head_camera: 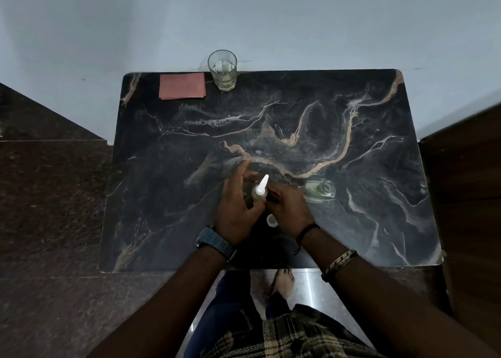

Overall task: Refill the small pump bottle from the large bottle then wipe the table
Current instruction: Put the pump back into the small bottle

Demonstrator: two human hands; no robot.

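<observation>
Small bottle (259,192) near table (352,222) front edge, right hand (287,208) fingers grasping it, left hand (235,205) fingers released

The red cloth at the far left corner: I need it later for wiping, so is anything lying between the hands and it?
Nothing visible does. The red cloth lies flat at the far left corner, the glass beside it to the right. Bare table lies between it and the left hand and right hand at the small bottle.
</observation>
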